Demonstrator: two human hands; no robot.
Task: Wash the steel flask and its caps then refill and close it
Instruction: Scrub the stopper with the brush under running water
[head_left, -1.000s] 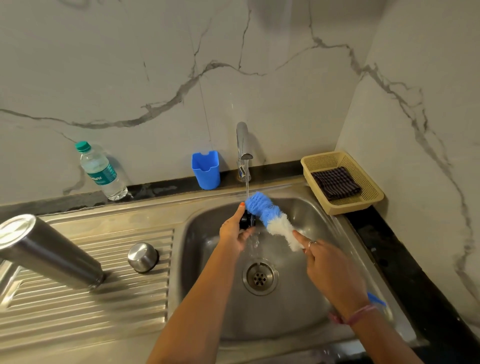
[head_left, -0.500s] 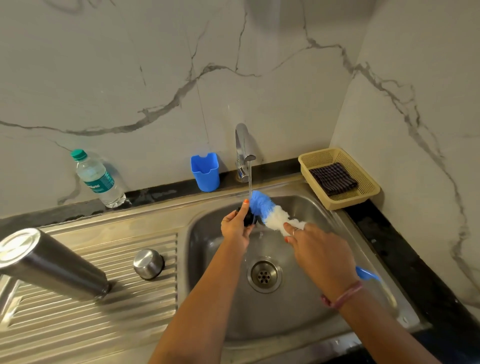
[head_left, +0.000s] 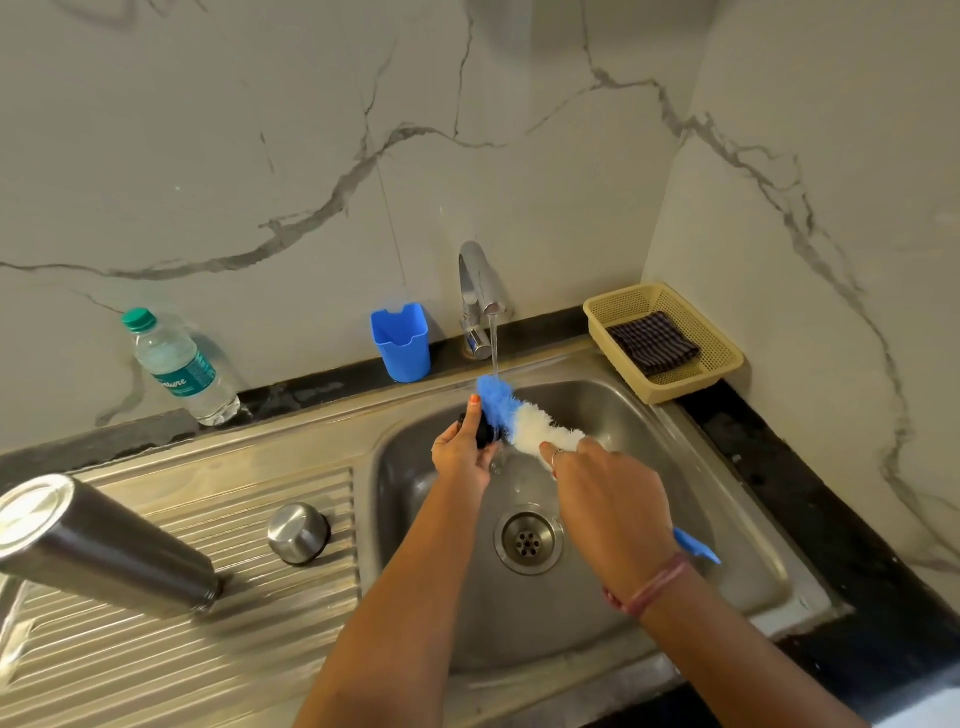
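Observation:
My left hand (head_left: 460, 452) holds a small black inner cap (head_left: 484, 430) over the sink bowl (head_left: 675, 499), just under the running tap (head_left: 480, 291). My right hand (head_left: 608, 499) grips a bottle brush (head_left: 519, 415) with a blue and white fluffy head; the blue tip presses against the black cap. The brush's blue handle end sticks out behind my right wrist. The steel flask (head_left: 98, 540) stands upside down on the ribbed drainboard at the left. A steel outer cap (head_left: 297, 532) sits on the drainboard beside the bowl.
A plastic water bottle (head_left: 176, 369) with a green lid leans at the back left. A blue holder (head_left: 401, 342) stands left of the tap. A beige basket (head_left: 717, 358) with a dark folded cloth sits at the back right. The drain (head_left: 528, 540) lies mid-bowl.
The brush head and both hands have shifted slightly toward the tap, the right hand sliding up the brush to the white bristles. The view has tilted a little.

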